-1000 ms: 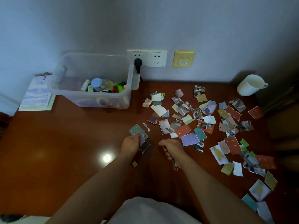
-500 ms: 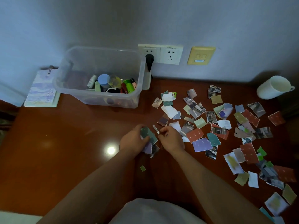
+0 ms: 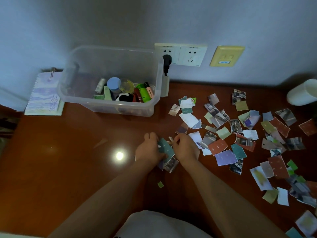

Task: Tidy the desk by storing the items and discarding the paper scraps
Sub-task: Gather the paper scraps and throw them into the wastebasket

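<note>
— Hands first: where are they?

— Left hand (image 3: 148,150) is clamped on a small stack of scraps (image 3: 166,152), teal piece on top. Right hand (image 3: 186,148) is just beside it, fingers pinched on a small pale scrap (image 3: 170,139).

— And what remains?

— Loose paper scraps (image 3: 243,134) spread right and far-right of the right hand, so it is nearer. Items already sit in the clear bin (image 3: 109,107), far left.

Two hands (image 3: 167,149), one clear bin (image 3: 109,107), one white mug (image 3: 302,93), one notebook (image 3: 45,97), dozens of paper scraps (image 3: 224,157)
</note>
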